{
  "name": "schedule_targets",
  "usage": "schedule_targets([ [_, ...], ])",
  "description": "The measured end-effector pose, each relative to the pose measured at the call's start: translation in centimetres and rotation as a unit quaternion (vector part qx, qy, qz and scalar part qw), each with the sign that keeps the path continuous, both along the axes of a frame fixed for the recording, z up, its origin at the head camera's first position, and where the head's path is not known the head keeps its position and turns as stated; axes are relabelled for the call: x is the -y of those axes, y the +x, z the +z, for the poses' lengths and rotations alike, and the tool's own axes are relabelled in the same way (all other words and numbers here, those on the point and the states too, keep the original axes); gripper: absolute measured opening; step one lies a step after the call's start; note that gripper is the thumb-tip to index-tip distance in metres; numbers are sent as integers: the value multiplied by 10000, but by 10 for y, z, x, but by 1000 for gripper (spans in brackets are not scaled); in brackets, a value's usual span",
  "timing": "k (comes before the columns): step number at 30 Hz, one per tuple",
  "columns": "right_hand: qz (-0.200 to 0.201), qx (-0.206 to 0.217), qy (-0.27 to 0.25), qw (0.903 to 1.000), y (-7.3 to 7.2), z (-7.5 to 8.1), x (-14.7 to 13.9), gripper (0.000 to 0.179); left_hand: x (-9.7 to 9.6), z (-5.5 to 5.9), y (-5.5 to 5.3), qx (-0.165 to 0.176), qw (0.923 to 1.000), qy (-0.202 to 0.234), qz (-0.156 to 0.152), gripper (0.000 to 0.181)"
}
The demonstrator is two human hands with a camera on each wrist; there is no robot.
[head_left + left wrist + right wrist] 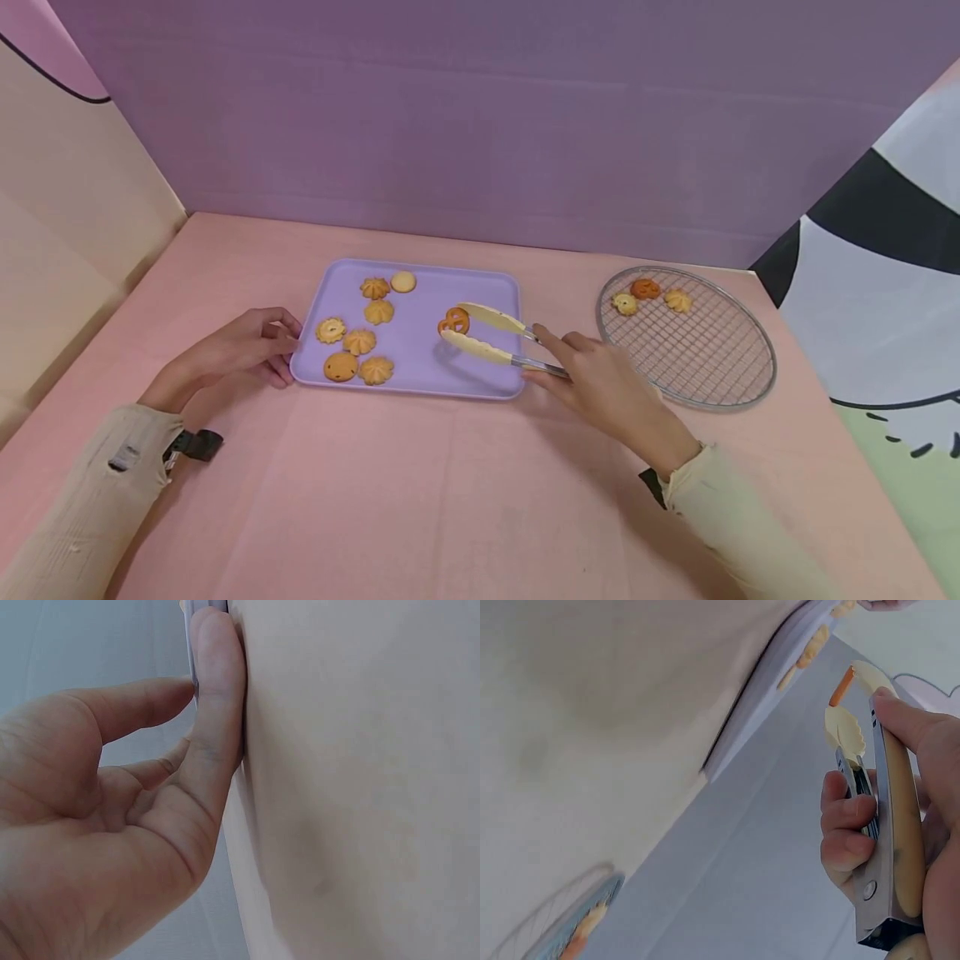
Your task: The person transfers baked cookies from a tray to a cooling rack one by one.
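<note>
My right hand (611,387) grips metal tongs (881,847) with cream scalloped tips. Between those tips is a small brown pretzel (453,322), raised over the right part of a lilac tray (420,367); its shadow falls on the tray below. At the tray's left edge, my left hand (243,346) touches the rim with thumb and fingertips, fingers loosely bent. Several small cookies lie on the tray's left side, among them a flower-shaped one (360,341), a round plain one (402,282) and a dotted one (341,367).
To the right lies a round wire rack (697,354). On its upper left are a dark brown pretzel (645,288), a pale ring cookie (624,303) and a flower-shaped cookie (678,301). A pink cloth (420,500) covers the table, with a purple wall (480,133) behind.
</note>
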State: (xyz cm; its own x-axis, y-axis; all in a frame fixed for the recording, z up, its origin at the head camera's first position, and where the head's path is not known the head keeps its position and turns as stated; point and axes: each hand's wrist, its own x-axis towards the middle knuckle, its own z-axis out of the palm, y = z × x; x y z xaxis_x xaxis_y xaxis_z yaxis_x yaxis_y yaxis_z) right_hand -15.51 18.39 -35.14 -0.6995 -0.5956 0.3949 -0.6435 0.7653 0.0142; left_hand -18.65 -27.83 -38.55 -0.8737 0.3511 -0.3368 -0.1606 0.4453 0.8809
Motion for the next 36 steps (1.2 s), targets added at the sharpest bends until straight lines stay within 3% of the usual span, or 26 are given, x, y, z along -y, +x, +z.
schedule_targets([
  [14, -226, -479, -432, 9977, 5, 5, -51, 71, 1, 0, 2, -2, 10000, 38, 3, 34],
  [19, -601, -334, -450, 9966, 5, 12, -68, 58, 1, 0, 1, 3, 10000, 32, -11, 34],
  [28, -1368, 65, -391, 9898, -3, 22, -104, 58, -1, 1, 2, -39, 10000, -17, -16, 36],
  [36, -1786, -161, -505, 9825, -8, 24, -141, 54, -2, 1, 2, -69, 9999, -69, -25, 36],
])
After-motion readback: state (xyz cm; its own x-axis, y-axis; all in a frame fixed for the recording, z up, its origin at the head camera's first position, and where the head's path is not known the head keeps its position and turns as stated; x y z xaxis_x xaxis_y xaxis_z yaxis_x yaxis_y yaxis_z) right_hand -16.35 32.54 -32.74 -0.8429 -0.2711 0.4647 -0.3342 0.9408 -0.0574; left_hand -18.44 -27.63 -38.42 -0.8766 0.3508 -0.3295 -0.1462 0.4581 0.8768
